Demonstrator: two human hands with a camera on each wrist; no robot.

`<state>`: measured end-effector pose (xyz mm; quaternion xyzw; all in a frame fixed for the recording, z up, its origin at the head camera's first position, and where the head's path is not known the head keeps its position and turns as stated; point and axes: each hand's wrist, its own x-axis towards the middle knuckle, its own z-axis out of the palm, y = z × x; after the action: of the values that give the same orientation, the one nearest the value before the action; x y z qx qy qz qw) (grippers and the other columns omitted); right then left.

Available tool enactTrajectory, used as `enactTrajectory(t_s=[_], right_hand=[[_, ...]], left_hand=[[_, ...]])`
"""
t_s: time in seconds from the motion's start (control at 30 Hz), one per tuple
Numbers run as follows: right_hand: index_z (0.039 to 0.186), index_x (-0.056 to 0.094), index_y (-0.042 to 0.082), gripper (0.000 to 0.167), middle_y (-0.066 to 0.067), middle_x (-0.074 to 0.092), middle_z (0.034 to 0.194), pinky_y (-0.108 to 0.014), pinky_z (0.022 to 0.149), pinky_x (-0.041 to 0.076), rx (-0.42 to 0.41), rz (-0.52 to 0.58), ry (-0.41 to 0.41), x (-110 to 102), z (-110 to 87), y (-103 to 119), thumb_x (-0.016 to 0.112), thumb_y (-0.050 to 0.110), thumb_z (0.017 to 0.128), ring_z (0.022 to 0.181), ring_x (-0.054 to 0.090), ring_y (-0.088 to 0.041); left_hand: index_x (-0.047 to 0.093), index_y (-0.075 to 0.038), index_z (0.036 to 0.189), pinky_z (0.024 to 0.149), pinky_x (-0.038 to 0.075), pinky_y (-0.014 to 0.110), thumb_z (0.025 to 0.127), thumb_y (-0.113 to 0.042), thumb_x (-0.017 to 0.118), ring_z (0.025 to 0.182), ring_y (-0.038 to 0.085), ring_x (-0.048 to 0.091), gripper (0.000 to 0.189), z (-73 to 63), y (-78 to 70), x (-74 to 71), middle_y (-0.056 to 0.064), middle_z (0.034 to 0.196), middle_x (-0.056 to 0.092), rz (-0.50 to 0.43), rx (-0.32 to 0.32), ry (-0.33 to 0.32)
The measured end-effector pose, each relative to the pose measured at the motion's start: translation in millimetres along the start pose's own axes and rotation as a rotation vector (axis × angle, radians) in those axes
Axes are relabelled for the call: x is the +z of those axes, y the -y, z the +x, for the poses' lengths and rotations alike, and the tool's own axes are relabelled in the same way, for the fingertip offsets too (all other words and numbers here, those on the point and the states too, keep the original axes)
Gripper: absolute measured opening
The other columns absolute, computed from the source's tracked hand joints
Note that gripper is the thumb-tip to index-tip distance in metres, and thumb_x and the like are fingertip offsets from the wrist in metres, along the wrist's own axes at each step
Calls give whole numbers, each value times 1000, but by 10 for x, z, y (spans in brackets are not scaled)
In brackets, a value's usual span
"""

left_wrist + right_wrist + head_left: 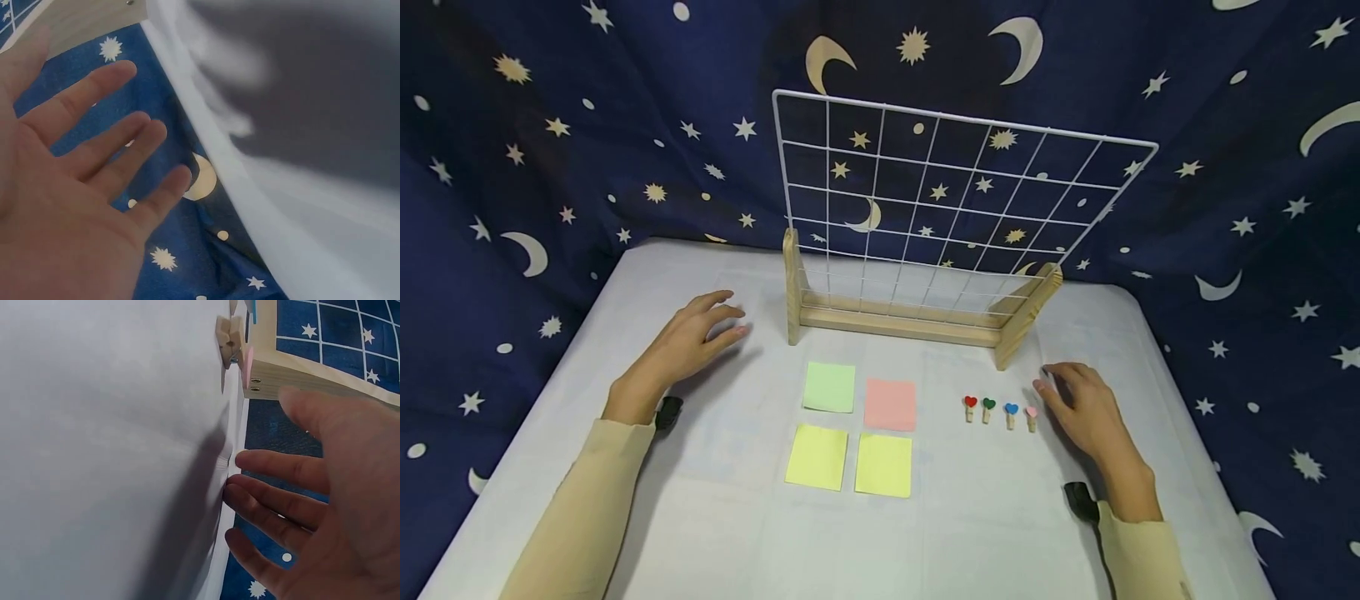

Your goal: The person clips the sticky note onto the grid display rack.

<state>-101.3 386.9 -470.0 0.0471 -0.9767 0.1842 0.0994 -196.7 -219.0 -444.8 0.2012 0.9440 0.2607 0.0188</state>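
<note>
My left hand (688, 337) hovers over the left of the table with its fingers loosely extended and nothing in them. At the right, my right hand (1084, 408) is likewise bare, fingers relaxed, just beside a clothespin with a pink heart (1032, 417). In a row to its left lie clothespins with a blue heart (1011, 415), a green heart (988, 409) and a red heart (970, 407). Mid-table are a green sticky note (829, 387), a pink sticky note (891, 405) and two yellow sticky notes (817, 457). In the right wrist view, the pink-heart clothespin (230, 340) appears beyond my fingers.
A white wire grid (917, 196) stands in a wooden base (898, 323) at the back of the table, leaning away. The white tablecloth (737, 517) covers the table. A dark blue curtain (647, 100) with moons and stars hangs behind and along both sides.
</note>
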Motion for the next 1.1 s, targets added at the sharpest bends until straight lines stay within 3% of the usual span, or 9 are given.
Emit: enactTrajectory(t_s=[0.1,0.2,0.27,0.37,0.47,0.57,0.9,1.1], right_hand=[[124,69,-5,43,-28,65,126,-66,101,44,-5,-3,-9,5,-32,16,70,32,102,121,58,-48],[122,71,-3,39,-26,66,123,-64,96,47,-21,11,-19,8,-45,35,71,31,102,115,61,-45],[121,73,-1,36,-22,67,118,-56,90,50,-21,30,-22,9,-63,42,70,30,103,106,64,-39],[119,76,3,30,-15,68,110,-36,80,51,-17,68,-27,2,-90,47,70,28,103,93,63,-27],[118,77,5,27,-10,68,104,-22,75,47,-16,89,-36,3,-104,49,72,26,102,88,61,-19],[118,77,6,26,-8,68,101,-17,74,46,-24,99,-42,21,-104,48,73,24,101,85,59,-15],[116,77,5,22,-7,68,97,-18,71,43,-22,103,-54,44,-110,59,75,19,99,82,58,-16],[110,79,6,17,-4,70,92,-20,71,43,-31,84,-54,42,-92,66,77,17,97,80,58,-14]], left_hand=[[72,-1,127,115,38,62,106,-31,65,137,43,52,37,-20,-5,53,23,143,59,-18,22,-31],[77,-4,115,98,51,54,104,-26,68,109,33,65,26,-41,-14,112,15,117,71,-57,45,-55],[78,-7,109,86,53,45,104,-25,70,92,24,64,21,-44,-33,159,8,103,74,-82,57,-44],[79,-10,104,75,50,35,103,-25,71,78,16,59,17,-44,-80,214,2,91,74,-137,57,14],[78,-12,99,69,47,30,102,-24,72,72,13,56,14,-40,-128,247,0,82,71,-180,44,76],[77,-13,94,65,45,28,101,-23,73,66,12,55,13,-40,-170,263,0,74,68,-213,41,131],[74,-15,81,57,40,24,99,-24,75,59,9,51,21,-32,-336,351,-1,68,66,-273,96,297],[73,-16,81,57,38,23,98,-27,76,60,6,47,21,-44,-428,435,-9,65,56,-281,120,352]])
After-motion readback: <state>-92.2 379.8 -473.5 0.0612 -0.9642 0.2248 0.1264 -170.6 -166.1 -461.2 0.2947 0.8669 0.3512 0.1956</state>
